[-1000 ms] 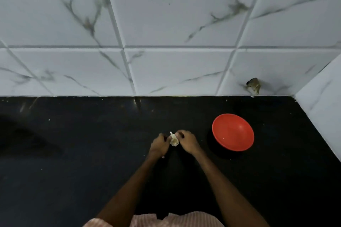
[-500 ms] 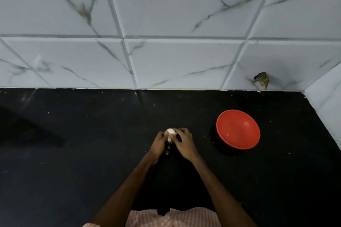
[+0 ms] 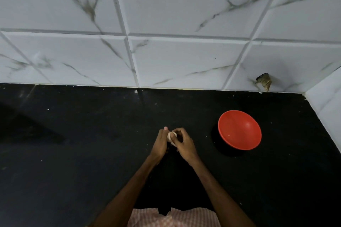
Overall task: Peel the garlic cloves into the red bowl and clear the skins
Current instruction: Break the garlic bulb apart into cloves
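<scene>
- A black counter [image 3: 73, 153] fills the lower part of the view, with small pale specks scattered over it. A white marble-look tiled wall [image 3: 184, 61] rises behind it.
- The left hand [image 3: 160, 143] is above the counter near the middle, its fingers curled round the left side of a garlic piece [image 3: 170, 135].
- The garlic is pale, with papery skin showing, and sits between the two hands above the counter. Whether it is a single clove or a bulb cannot be told.
- The right hand [image 3: 184, 145] meets the left. Its fingertips pinch the garlic from the right, so both hands are together on it.
- A pink checked cloth [image 3: 175, 217] shows at the bottom edge, between the forearms.
- The red bowl [image 3: 239, 130] stands on the counter to the right of the hands and apart from them. Only a tiny pale speck shows inside it.
- A dark chipped spot [image 3: 264, 83] marks the wall just above the counter, behind the bowl.
- A side wall [image 3: 324, 97] closes the right corner.
</scene>
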`<state>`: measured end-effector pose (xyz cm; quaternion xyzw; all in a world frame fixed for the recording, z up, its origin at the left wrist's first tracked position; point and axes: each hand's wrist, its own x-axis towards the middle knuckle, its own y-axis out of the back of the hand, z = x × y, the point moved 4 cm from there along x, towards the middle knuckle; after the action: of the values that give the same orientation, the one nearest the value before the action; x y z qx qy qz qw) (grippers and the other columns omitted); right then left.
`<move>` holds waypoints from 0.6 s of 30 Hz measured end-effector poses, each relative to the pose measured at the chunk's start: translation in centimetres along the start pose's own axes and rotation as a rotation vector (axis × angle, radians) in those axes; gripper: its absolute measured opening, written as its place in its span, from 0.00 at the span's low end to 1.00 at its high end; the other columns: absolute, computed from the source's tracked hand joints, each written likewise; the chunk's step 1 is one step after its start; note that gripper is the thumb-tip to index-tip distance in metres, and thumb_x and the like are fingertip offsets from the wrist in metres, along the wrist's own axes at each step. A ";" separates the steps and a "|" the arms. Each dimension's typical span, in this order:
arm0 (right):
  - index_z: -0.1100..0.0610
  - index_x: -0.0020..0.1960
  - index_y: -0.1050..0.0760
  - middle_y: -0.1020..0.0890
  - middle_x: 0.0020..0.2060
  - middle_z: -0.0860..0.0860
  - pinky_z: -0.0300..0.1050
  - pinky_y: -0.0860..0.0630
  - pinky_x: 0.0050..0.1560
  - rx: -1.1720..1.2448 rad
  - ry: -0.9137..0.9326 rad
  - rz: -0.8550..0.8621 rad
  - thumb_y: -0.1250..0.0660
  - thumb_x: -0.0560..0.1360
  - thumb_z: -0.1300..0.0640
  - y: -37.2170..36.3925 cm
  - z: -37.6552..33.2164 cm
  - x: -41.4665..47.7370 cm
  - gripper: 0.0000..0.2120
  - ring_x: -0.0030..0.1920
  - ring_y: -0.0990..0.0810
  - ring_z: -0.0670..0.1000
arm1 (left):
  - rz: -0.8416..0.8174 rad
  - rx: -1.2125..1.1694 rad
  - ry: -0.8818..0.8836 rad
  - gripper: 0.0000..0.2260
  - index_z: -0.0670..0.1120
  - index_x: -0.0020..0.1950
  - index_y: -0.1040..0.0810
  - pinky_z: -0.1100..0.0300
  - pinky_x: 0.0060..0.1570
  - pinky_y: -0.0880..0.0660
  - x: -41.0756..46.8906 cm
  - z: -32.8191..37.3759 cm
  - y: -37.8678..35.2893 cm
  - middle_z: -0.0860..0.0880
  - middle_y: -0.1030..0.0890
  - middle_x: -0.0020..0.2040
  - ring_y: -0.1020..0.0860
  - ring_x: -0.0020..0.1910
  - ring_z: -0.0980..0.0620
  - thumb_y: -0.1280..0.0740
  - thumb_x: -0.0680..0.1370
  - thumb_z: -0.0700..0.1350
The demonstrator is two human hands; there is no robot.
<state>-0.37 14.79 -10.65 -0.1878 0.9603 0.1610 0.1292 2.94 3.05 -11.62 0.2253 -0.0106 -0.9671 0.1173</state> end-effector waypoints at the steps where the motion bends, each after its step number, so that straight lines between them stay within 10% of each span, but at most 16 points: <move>1: 0.45 0.58 0.25 0.20 0.55 0.44 0.42 0.22 0.51 0.002 -0.010 -0.027 0.35 0.81 0.43 -0.2 -0.1 -0.1 0.09 0.54 0.20 0.44 | 0.012 -0.016 -0.001 0.21 0.41 0.55 0.26 0.64 0.39 0.27 -0.1 0.1 0.0 0.45 0.23 0.46 0.24 0.41 0.55 0.49 0.86 0.56; 11: 0.42 0.49 0.26 0.16 0.46 0.45 0.46 0.19 0.51 0.060 -0.013 0.072 0.41 0.78 0.33 -0.2 -0.6 -0.4 0.14 0.47 0.16 0.41 | -0.036 -0.101 -0.035 0.29 0.34 0.53 0.20 0.47 0.56 0.23 -0.7 1.7 -2.0 0.35 0.18 0.51 0.18 0.53 0.39 0.48 0.86 0.57; 18: 0.43 0.46 0.28 0.18 0.40 0.44 0.33 0.27 0.37 -0.097 -0.048 0.169 0.45 0.82 0.37 -0.8 -0.6 -0.5 0.14 0.39 0.19 0.36 | 0.091 -0.235 0.012 0.16 0.40 0.51 0.22 0.59 0.44 0.24 -1.0 0.9 -1.9 0.44 0.21 0.44 0.22 0.43 0.51 0.44 0.86 0.49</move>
<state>0.31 14.04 -10.17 -0.1081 0.9604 0.2221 0.1290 2.96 5.14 -10.48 0.2152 0.0935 -0.9539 0.1870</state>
